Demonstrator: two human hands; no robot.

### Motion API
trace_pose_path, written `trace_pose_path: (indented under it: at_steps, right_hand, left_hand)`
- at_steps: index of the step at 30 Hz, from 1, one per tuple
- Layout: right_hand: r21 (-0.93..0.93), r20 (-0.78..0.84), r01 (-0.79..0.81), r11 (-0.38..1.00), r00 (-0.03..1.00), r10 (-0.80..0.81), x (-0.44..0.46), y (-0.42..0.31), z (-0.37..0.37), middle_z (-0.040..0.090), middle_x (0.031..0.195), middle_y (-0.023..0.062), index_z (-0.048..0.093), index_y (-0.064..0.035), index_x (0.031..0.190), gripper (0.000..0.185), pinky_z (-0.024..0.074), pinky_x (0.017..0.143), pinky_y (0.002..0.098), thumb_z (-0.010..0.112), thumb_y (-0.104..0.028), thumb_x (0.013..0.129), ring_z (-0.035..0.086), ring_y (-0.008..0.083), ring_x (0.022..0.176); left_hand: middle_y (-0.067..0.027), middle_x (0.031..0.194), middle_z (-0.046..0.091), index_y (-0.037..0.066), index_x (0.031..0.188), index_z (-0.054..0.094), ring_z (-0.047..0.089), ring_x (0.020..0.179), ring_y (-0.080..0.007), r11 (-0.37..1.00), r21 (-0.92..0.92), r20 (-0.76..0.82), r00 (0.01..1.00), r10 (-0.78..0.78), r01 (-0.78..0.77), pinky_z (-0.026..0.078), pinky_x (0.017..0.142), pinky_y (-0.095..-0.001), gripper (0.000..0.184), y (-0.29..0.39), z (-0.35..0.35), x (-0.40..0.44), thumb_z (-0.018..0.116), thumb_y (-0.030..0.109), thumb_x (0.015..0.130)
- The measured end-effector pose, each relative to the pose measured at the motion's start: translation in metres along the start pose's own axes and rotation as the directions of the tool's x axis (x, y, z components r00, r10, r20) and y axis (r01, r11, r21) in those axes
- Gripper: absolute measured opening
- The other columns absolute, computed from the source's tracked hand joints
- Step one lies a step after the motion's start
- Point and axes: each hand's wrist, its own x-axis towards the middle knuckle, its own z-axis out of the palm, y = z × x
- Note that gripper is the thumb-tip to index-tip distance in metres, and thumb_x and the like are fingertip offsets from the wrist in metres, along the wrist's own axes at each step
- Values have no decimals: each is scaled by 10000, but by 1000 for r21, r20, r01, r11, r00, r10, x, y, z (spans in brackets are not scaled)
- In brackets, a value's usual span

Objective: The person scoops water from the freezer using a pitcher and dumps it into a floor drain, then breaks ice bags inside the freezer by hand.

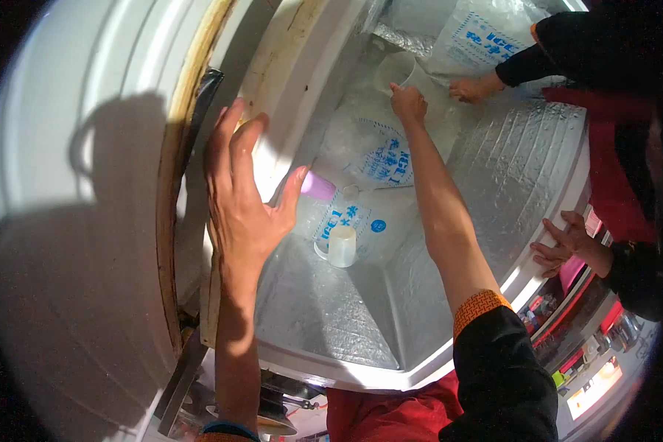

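My left hand point(247, 188) is raised near the freezer's left rim point(283, 88), fingers apart, with a purple cup point(318, 186) just beyond its thumb. Deep inside the freezer, my right hand point(410, 103) has its fingers closed on the rim of a clear container point(401, 71), among ice bags. An ice bag with blue print point(381, 158) lies below my right hand. Lower down, a white translucent cup point(342, 246) rests by another printed bag point(335, 221).
A co-worker's hand point(473, 89) reaches in beside my right hand; the other hand point(567, 244) rests on the right rim. Another ice bag point(479, 40) lies at the top. The raised lid point(88, 243) stands at left. Shelves with goods show at lower right.
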Motion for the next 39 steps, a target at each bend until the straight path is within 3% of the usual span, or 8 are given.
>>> trace_pose_path:
  at_steps: [4,7,26,29,31,35,37,39]
  right_hand:
    - [-148,-47,86,985,994,-94,2,8,15,719,906,183,733,-18,848,484,487,827,525,557,-453,967,693,359,909]
    - [-95,-91,10,995,996,-19,15,18,26,714,884,176,732,-25,850,462,483,802,533,539,-423,982,691,347,883]
    - [-261,-36,340,903,932,-362,17,49,81,701,847,175,722,-27,841,461,408,857,573,487,-392,995,669,378,837]
    - [-286,-214,411,865,853,-476,16,53,85,660,702,173,656,-26,665,569,427,743,568,492,-459,996,653,373,715]
    - [-31,-329,532,846,794,-512,-3,46,56,599,618,198,617,-15,622,555,421,625,514,570,-447,967,607,349,586]
    - [113,-330,594,796,779,-534,-20,50,13,474,529,194,556,-4,583,545,360,514,434,647,-409,936,458,257,454]
    - [413,-183,399,818,917,-355,-29,56,-10,505,494,143,564,6,573,535,376,524,418,658,-383,928,399,266,451]
    - [438,-258,449,779,893,-369,-38,54,-33,428,471,96,514,4,550,536,325,490,388,699,-354,904,333,218,462]
  left_hand:
    - [-248,1433,447,6,1352,469,430,1333,-418,999,42,-11,1000,14,-13,354,1109,-465,706,-1,5,-4,799,138,742]
    - [-194,1455,430,33,1329,502,413,1343,-381,1000,8,-41,999,-7,8,364,1105,-470,704,-1,6,-2,821,120,707]
    - [-185,1460,420,71,1344,478,411,1346,-366,996,83,29,999,-40,37,394,1086,-455,752,3,5,2,849,90,690]
    - [-188,1452,431,54,1336,484,411,1346,-367,996,82,19,1000,-23,21,389,1090,-456,726,5,3,4,839,100,704]
    - [-188,1446,437,45,1330,487,413,1344,-369,998,69,0,1000,0,0,385,1092,-458,710,7,3,4,833,104,712]
    - [-227,1452,425,9,1344,468,424,1334,-382,1000,27,1,1000,16,-16,354,1106,-471,677,3,2,3,789,87,753]
    - [-213,1455,420,9,1338,470,420,1334,-376,1000,10,14,1000,19,-19,357,1105,-469,667,7,-1,4,787,88,756]
    - [-185,1452,416,13,1328,475,424,1325,-370,999,47,15,1000,-20,19,369,1096,-467,654,12,-3,4,786,95,759]
